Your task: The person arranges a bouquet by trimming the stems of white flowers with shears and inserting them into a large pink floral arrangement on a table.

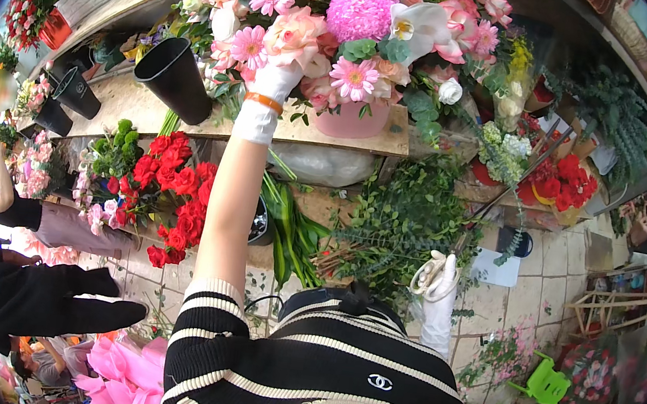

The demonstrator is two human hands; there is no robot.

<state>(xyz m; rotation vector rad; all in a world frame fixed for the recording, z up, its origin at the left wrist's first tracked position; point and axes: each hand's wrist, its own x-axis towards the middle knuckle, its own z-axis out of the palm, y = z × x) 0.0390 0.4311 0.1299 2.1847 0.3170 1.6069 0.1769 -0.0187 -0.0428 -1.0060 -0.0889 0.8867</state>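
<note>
A large arrangement of pink gerberas, peach roses, white orchid and a round pink chrysanthemum point(360, 13) stands in a pink pot point(354, 120) on the bench. My left hand point(275, 83), in a white glove with an orange band at the wrist, reaches up to its left side. Its fingers go out of sight beneath a peach rose point(292, 37), so their grip is hidden. Lower right, beside the leafy greens, my right hand point(438, 290), also in a white glove, is closed around scissors point(436, 274) with cream looped handles; dark blades point away from me.
Red roses point(177, 176) and long green leaves point(295, 235) lie close on the left, cut foliage point(411, 213) in front. A black bucket point(175, 79) stands on the wooden bench point(395, 142). Two people point(38, 292) are at the left. A green stool point(545, 380) stands on the tiles.
</note>
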